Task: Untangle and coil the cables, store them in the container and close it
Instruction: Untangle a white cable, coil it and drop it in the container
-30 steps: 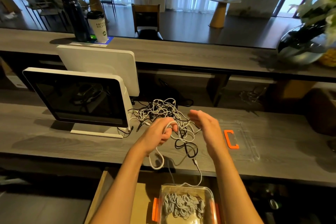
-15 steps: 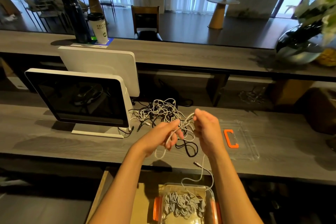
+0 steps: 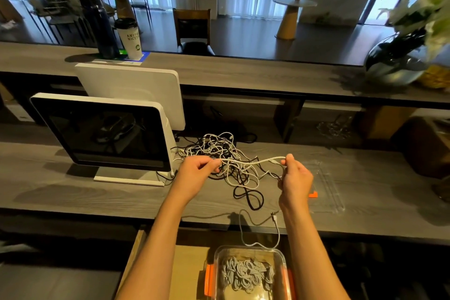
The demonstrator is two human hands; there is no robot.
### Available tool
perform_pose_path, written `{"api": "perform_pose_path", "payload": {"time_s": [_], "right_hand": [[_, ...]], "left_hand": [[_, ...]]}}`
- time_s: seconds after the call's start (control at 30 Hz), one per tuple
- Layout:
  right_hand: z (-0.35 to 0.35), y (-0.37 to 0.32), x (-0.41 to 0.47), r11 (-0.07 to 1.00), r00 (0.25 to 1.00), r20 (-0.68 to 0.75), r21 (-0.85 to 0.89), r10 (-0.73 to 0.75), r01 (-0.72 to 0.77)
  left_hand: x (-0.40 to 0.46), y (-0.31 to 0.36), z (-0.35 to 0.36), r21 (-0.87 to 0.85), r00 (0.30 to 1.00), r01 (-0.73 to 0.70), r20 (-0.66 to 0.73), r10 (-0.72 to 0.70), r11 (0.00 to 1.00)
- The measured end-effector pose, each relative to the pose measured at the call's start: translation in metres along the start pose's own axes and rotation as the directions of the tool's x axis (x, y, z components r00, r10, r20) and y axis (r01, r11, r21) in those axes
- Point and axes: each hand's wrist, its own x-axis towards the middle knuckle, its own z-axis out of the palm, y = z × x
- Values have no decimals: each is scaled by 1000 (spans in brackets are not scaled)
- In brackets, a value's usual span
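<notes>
A tangle of white and black cables (image 3: 216, 151) lies on the grey desk beside the monitor. My left hand (image 3: 194, 175) pinches a white cable (image 3: 258, 161) at the tangle's near edge. My right hand (image 3: 295, 178) pinches the same cable's other stretch, so it runs taut between both hands. Its loose end with a plug (image 3: 274, 217) hangs over the desk edge above the clear container (image 3: 280, 254). That container has orange clips and holds coiled grey-white cables (image 3: 246, 274). The clear lid (image 3: 326, 185) with an orange clip lies on the desk behind my right hand.
A white-framed monitor (image 3: 104, 134) stands at the left with a second screen behind it. On the raised counter (image 3: 243, 73) stand a dark bottle (image 3: 101, 27), a paper cup (image 3: 129, 39) and a glass vase with flowers (image 3: 399, 58). The container sits on a cardboard surface (image 3: 187, 273) below the desk.
My hands have moved apart, left hand to the left and right hand to the right, drawing the white cable taut between them. The hanging end rose from the container.
</notes>
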Motion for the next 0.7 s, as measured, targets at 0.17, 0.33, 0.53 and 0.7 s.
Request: {"api": "perform_pose_path", "payload": {"time_s": [0.17, 0.33, 0.53, 0.7], "right_hand": [[-3, 0, -3, 999, 1000, 1, -48, -11, 11], [-8, 3, -3, 995, 999, 51, -102, -7, 12], [-9, 10, -3, 991, 997, 75, -133, 26, -16], [-10, 18, -6, 952, 941, 322, -307, 99, 5]], "left_hand": [[0, -21, -5, 295, 993, 86, 57, -108, 952], [-10, -18, -14, -204, 919, 264, 350, -181, 943], [-10, -1, -15, -487, 939, 236, 336, -69, 841], [-4, 6, -2, -941, 990, 139, 121, -77, 309]]}}
